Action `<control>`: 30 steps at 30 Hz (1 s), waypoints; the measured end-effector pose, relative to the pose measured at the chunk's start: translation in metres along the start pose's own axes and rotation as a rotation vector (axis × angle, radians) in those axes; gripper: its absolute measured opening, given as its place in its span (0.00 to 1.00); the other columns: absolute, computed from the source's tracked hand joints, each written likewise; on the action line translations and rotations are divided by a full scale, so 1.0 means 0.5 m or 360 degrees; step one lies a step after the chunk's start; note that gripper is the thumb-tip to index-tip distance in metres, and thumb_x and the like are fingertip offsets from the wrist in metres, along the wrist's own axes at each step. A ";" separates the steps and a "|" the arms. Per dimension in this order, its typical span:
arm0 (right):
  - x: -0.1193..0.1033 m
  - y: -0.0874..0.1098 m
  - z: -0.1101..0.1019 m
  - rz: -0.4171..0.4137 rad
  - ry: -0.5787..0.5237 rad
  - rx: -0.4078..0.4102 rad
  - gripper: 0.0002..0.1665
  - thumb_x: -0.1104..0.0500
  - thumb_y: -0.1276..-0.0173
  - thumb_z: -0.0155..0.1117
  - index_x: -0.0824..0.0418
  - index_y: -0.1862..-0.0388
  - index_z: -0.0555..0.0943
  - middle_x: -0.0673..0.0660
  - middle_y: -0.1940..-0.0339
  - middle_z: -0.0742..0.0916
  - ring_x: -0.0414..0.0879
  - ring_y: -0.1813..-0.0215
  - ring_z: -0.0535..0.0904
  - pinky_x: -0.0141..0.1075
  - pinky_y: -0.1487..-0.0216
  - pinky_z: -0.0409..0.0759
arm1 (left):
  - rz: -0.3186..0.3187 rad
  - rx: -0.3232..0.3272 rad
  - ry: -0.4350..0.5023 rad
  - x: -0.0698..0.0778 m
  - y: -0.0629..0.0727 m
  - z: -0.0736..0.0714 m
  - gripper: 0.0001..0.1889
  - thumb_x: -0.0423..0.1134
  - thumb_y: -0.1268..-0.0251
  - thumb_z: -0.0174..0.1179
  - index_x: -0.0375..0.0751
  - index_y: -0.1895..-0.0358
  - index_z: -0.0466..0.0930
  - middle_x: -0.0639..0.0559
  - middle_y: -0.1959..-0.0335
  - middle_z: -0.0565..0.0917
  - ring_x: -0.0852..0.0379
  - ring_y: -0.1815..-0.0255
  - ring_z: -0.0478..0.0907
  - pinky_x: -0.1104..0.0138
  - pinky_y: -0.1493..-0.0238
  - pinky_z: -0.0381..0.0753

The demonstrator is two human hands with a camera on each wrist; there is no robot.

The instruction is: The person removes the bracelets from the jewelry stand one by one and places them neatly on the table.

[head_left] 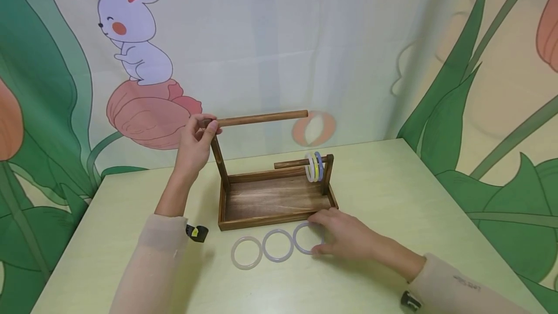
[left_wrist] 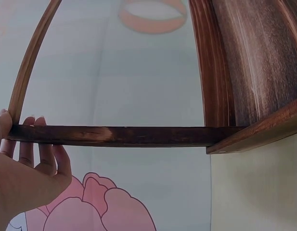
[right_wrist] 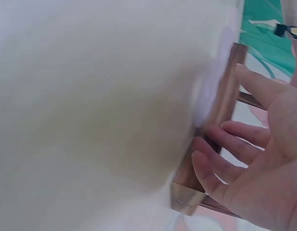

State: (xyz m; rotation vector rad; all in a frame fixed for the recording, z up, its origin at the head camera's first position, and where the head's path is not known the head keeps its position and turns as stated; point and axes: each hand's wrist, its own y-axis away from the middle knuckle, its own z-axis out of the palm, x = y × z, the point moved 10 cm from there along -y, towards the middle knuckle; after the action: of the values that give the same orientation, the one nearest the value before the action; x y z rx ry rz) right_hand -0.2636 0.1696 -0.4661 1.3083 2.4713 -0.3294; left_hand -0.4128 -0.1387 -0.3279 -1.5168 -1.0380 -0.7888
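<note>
Where the worktop (head_left: 261, 292) carries a wooden stand (head_left: 279, 196), the left grip (head_left: 196, 142) pinches high and the right grip (head_left: 344, 234) is spread low.
If that left hold tugged sideways on the tall post (head_left: 220, 156), with the bare upper rod (head_left: 263, 118) jutting from its top, I'd expect the tray (head_left: 266, 222) to skid or tip. A tilt could also send the three threaded rings (head_left: 316, 167) sliding toward the free end of the lower rod (head_left: 288, 164). The right fingers and thumb straddle the right-hand ring (head_left: 294, 238) by the tray's front edge; whether they touch it, I can't tell. Closing carelessly might nudge the middle ring (head_left: 278, 260), just beside.
</note>
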 end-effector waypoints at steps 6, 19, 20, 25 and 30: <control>-0.008 -0.008 -0.048 -0.0006 -0.0164 -0.0036 0.32 0.43 0.31 0.78 0.62 0.37 0.84 0.55 0.41 0.88 0.52 0.39 0.83 0.51 0.37 0.81 | -0.0003 0.0016 0.0003 -0.004 0.002 0.001 0.20 0.47 0.16 0.56 0.36 0.35 0.72 0.44 0.50 0.77 0.49 0.41 0.82 0.60 0.32 0.74; 0.015 -0.013 -0.224 -0.0012 -0.0400 0.0448 0.18 0.52 0.31 0.79 0.53 0.45 0.88 0.44 0.52 0.90 0.43 0.50 0.85 0.48 0.50 0.85 | -0.0026 0.0030 0.0019 -0.005 0.003 0.008 0.21 0.48 0.16 0.56 0.36 0.34 0.74 0.45 0.50 0.79 0.51 0.42 0.82 0.57 0.31 0.73; 0.019 -0.013 -0.235 0.0004 -0.0434 0.0478 0.17 0.53 0.31 0.79 0.54 0.45 0.88 0.45 0.53 0.90 0.43 0.50 0.85 0.48 0.50 0.85 | -0.0035 0.0039 0.0015 -0.004 0.005 0.008 0.22 0.48 0.16 0.56 0.36 0.34 0.74 0.44 0.50 0.79 0.51 0.42 0.82 0.58 0.32 0.73; 0.044 -0.019 -0.284 0.0042 -0.0613 0.0627 0.14 0.54 0.27 0.76 0.55 0.46 0.88 0.50 0.51 0.91 0.43 0.51 0.85 0.42 0.50 0.86 | -0.0033 0.0092 -0.0085 0.003 0.010 -0.004 0.25 0.53 0.18 0.58 0.39 0.31 0.75 0.41 0.46 0.81 0.45 0.39 0.81 0.57 0.33 0.75; 0.059 -0.021 -0.322 0.0016 -0.0720 0.0741 0.12 0.56 0.25 0.73 0.55 0.45 0.88 0.53 0.48 0.91 0.43 0.48 0.85 0.34 0.48 0.84 | -0.0047 0.0170 -0.0204 0.011 0.027 -0.029 0.31 0.54 0.19 0.60 0.45 0.23 0.69 0.43 0.31 0.77 0.46 0.28 0.74 0.51 0.25 0.71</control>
State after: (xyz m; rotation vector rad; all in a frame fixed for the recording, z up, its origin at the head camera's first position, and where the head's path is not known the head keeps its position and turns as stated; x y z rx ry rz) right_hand -0.3161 0.2420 -0.3287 1.2312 2.0670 -1.1174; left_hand -0.3976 -0.1524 -0.3257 -1.4787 -1.1811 -0.6529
